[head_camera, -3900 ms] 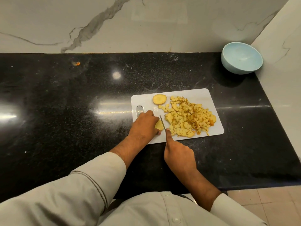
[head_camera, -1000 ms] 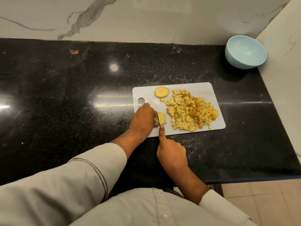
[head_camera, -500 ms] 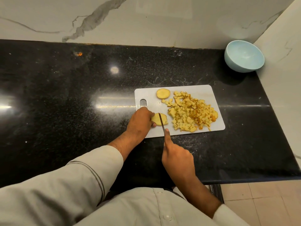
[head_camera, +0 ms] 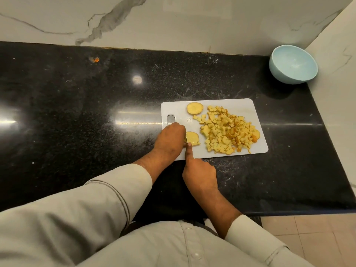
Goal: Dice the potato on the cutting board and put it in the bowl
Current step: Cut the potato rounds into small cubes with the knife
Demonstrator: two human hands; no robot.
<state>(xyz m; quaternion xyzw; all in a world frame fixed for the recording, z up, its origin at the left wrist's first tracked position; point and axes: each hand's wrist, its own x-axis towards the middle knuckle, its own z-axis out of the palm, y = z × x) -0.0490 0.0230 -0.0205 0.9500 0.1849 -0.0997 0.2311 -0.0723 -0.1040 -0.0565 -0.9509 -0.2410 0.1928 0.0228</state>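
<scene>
Left hand [head_camera: 170, 140] curled over potato slice [head_camera: 192, 138] at near-left of cutting board [head_camera: 242, 106], pinning it. Right hand [head_camera: 200, 173] clenched round knife, forefinger along spine; blade mostly hidden between hands. Diced pile [head_camera: 228, 134] on board's right, second slice [head_camera: 195, 108] at far edge, bowl [head_camera: 292, 67] well apart in corner. Advice: tuck left fingertips back, cut even strips, then crosswise.
</scene>
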